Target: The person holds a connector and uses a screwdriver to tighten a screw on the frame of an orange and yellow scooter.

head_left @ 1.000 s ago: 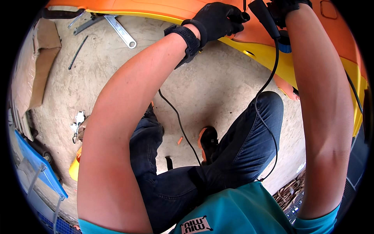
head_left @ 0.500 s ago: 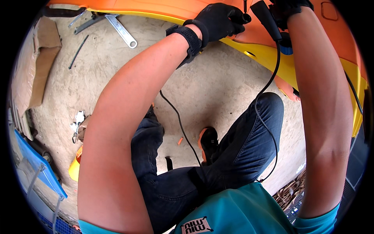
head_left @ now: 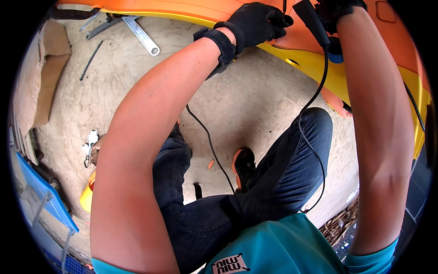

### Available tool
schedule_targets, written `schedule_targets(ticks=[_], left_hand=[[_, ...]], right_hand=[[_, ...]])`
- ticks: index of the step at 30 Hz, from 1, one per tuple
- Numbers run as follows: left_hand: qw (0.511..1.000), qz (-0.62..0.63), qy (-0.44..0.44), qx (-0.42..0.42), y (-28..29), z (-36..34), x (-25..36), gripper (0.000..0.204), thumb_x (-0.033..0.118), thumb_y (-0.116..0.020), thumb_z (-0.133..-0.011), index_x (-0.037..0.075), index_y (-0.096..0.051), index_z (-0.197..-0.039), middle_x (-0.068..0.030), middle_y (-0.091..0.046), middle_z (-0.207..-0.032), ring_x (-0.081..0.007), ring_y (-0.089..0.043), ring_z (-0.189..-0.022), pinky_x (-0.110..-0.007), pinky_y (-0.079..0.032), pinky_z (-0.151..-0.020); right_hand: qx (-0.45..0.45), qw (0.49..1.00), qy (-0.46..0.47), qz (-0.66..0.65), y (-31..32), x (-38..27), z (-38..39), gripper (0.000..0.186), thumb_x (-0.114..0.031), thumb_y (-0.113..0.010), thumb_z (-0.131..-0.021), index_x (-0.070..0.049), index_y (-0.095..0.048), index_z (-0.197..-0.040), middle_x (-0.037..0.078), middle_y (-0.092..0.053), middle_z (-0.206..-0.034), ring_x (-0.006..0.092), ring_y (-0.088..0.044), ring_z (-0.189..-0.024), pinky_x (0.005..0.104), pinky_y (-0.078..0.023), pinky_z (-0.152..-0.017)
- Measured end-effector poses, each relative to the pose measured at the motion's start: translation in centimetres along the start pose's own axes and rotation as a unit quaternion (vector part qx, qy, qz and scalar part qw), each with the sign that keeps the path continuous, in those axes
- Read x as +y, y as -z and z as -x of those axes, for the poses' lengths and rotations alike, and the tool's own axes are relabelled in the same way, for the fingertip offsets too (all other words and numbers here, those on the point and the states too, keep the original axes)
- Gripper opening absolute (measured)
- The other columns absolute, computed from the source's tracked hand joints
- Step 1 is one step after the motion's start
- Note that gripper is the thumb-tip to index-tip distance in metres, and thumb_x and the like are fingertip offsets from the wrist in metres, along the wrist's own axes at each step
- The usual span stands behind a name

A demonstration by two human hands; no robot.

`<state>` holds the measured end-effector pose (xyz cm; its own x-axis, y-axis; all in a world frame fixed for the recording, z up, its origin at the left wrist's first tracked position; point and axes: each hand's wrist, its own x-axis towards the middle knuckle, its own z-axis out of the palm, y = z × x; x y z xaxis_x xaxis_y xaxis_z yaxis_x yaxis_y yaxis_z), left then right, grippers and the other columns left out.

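Observation:
At the top of the view, my left hand (head_left: 256, 25) wears a black glove. Its fingers pinch a small black round piece (head_left: 287, 21) with a hole in its end, close against the orange panel. A thin dark rod (head_left: 284, 6) comes down to that piece from the upper edge. My right hand (head_left: 335, 16), gloved too, is partly cut off by the frame and wraps round a black corded tool (head_left: 312, 23). The tool's handle tapers toward its cable (head_left: 322, 84); its front is out of view. Below the right wrist shows a blue-and-black round part (head_left: 336, 55).
The orange panel (head_left: 182, 8) has a yellow edge (head_left: 315, 71). On the concrete floor lie a wrench (head_left: 143, 39), a dark rod (head_left: 91, 60) and a cardboard box (head_left: 52, 68). A second cable (head_left: 211, 141) crosses near my shoe (head_left: 245, 169). A blue panel (head_left: 45, 189) stands left.
Almost nothing differs. The thin rod above the black piece has shifted very slightly left, and my left hand has moved a trace with it.

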<state>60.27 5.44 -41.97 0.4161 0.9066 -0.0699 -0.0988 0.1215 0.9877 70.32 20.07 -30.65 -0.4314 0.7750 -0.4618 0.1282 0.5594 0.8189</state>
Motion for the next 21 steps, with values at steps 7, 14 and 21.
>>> schedule_targets(ticks=[7,14,21], left_hand=[[1.000,-0.017,0.021,0.002,0.4,0.4,0.3,0.026,0.002,-0.071,-0.088,0.000,-0.072,-0.113,-0.0094,-0.075,-0.098,-0.0171,-0.069,-0.089,-0.031,-0.056,-0.079],[0.999,0.032,0.008,0.000,0.2,0.1,-0.4,0.026,-0.001,-0.070,-0.088,-0.001,-0.071,-0.114,-0.0104,-0.074,-0.100,-0.0173,-0.069,-0.090,-0.031,-0.056,-0.081],[1.000,-0.009,-0.022,-0.006,0.3,-0.1,-0.9,0.027,-0.003,-0.069,-0.088,-0.002,-0.070,-0.115,-0.0103,-0.074,-0.100,-0.0176,-0.070,-0.090,-0.030,-0.057,-0.082]], right_hand=[[0.003,0.999,0.027,0.038,0.9,-0.4,0.1,0.029,-0.039,-0.064,-0.091,-0.013,-0.079,-0.091,0.006,-0.075,-0.081,0.0244,-0.071,-0.069,0.0392,-0.051,-0.059],[0.003,0.999,0.030,0.033,1.4,-0.3,0.7,0.031,-0.040,-0.062,-0.092,-0.014,-0.079,-0.094,0.005,-0.076,-0.084,0.0248,-0.071,-0.071,0.0387,-0.051,-0.062],[-0.020,0.989,0.119,0.087,1.7,-0.5,1.0,0.021,-0.029,-0.070,-0.088,-0.012,-0.078,-0.099,0.007,-0.076,-0.091,0.0230,-0.072,-0.074,0.0389,-0.053,-0.064]])
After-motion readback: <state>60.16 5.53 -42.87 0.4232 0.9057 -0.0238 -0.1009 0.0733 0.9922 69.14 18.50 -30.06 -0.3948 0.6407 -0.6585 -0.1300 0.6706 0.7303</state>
